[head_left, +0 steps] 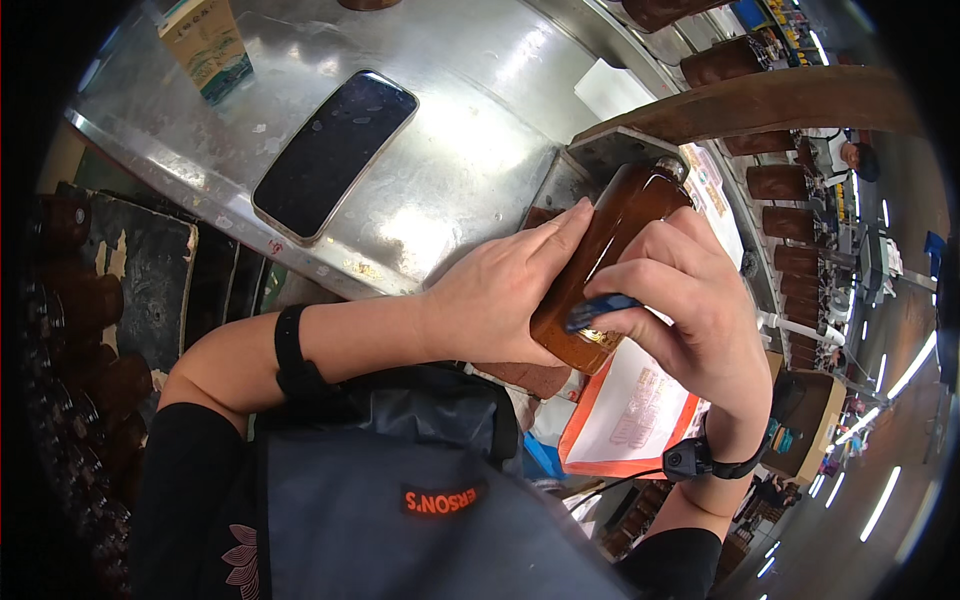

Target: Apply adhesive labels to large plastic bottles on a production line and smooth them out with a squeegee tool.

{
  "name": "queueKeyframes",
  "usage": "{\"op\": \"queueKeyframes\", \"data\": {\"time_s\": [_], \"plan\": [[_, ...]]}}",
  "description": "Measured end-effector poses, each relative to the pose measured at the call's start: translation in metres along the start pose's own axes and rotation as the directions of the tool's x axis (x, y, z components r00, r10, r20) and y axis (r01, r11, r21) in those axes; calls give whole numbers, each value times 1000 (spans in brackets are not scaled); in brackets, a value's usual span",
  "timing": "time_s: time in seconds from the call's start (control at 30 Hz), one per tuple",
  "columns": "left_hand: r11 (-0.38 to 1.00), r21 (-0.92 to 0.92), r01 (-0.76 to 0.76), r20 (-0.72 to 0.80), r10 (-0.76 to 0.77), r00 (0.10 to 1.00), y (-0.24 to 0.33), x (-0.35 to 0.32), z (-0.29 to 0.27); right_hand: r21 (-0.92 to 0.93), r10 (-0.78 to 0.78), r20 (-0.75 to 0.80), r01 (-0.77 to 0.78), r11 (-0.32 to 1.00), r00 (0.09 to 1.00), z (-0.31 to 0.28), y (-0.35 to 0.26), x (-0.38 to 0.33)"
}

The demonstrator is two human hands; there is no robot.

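A glossy brown bottle lies tilted in front of me, its rounded neck end toward the far right. My left hand is wrapped round its left side, with one finger stretched along the upper side and the palm near the base. Between the fingertips of my right hand is a small dark blue pad, pressed against the bottle's face close to the base. Just below the pad is a patch of gold marking, partly hidden by the fingers.
A metal worktop carries a dark phone and a tan and green box. A curved brown band crosses at the right. Below the bottle is an orange-edged sheet. Several brown bottles line the right; more stand left.
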State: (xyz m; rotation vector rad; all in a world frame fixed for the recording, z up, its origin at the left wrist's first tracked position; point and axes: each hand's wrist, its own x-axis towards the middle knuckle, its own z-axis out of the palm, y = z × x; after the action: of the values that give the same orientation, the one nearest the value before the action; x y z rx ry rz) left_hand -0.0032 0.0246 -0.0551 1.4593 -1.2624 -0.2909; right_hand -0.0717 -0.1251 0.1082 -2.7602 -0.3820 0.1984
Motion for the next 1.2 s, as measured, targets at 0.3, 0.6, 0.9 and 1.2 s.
{"op": "queueKeyframes", "data": {"time_s": [0.3, 0.6, 0.9, 1.2], "plan": [[1000, 5, -7, 0, 7, 1000, -1, 0, 1, -42, 256, -570, -339, 940, 781, 39, -22, -71], [1000, 8, 18, -11, -18, 1000, -2, -1, 3, -20, 297, -556, -370, 929, 776, 68, -51, -86], [1000, 13, 22, -8, -22, 1000, -1, -1, 2, -115, 242, -572, -369, 922, 784, 65, -49, -72], [999, 50, 18, -16, -17, 1000, 1, -1, 2, 271, 507, -543, -432, 860, 669, 45, -19, -51]]}}
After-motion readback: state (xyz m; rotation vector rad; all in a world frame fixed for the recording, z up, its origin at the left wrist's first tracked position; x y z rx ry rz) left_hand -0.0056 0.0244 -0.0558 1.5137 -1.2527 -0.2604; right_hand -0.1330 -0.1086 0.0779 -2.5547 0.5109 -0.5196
